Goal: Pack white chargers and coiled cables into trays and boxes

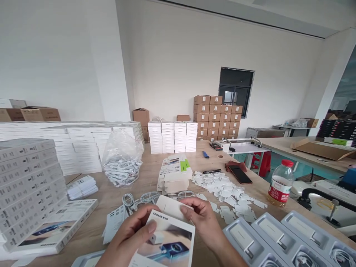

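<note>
A white printed carton (167, 241) with a picture of a phone and charger on its front is tilted up in front of me. My left hand (136, 226) grips its left side, thumb on the front face. My right hand (198, 217) pinches the white flap (171, 207) at the carton's top, thumb over it. Just behind lies a pile of flat cartons (175, 172) with coiled white cables (147, 197) in front. To the right, grey trays (244, 237) hold white chargers and coiled cables. Folded leaflets (114, 220) lie left of my hands.
Finished-looking cartons (30, 185) are stacked at left, beside a plastic bag of cables (122, 167). White cut-out pieces (225, 189), a phone (239, 174) and a red-capped bottle (280, 183) are on the right. White boxes (172, 137) stand at the back.
</note>
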The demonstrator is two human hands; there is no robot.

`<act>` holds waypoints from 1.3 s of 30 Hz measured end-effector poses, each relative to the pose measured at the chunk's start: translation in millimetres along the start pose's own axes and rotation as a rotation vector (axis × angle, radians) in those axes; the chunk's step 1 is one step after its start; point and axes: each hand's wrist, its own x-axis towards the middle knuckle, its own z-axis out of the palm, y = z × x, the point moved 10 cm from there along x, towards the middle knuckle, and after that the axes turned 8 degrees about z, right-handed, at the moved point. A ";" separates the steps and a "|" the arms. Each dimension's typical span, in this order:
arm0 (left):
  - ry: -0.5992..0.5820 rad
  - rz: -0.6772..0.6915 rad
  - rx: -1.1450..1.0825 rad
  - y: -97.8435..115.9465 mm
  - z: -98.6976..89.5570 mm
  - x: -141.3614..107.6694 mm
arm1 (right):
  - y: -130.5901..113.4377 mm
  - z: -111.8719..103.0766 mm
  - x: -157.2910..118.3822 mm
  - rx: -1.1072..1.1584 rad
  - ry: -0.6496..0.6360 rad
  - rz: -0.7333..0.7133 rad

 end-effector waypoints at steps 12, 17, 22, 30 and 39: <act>-0.061 -0.004 0.022 -5.8 1.6 2.0 | -10.5 6.1 -4.7 -0.065 -0.067 -0.107; -0.110 -0.052 0.092 -13.0 2.4 -3.2 | 34.0 10.0 -0.7 0.309 -0.080 0.283; -0.096 -0.032 0.098 -15.2 3.3 -1.7 | 45.4 21.4 -5.2 0.311 -0.150 0.392; -0.053 -0.055 0.031 -18.2 11.2 1.0 | 15.8 19.1 -3.5 0.018 -0.160 0.147; 0.064 0.015 0.130 -10.9 -5.3 2.5 | 2.7 27.2 -11.4 -0.028 -0.234 0.059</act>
